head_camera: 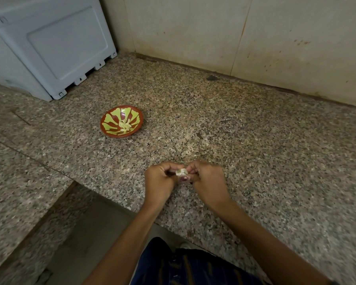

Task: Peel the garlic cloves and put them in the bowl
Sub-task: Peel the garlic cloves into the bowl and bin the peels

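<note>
Clove (181, 172): pinched between left hand (159, 182) and right hand (208, 182), lower centre.
Bowl (109, 120): peeled cloves (125, 125) held, upper left.

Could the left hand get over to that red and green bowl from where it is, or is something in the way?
Probably yes. Only bare speckled granite counter lies between the left hand and the red and green patterned bowl. But both hands now pinch the small pale garlic clove, the right hand included.
</note>
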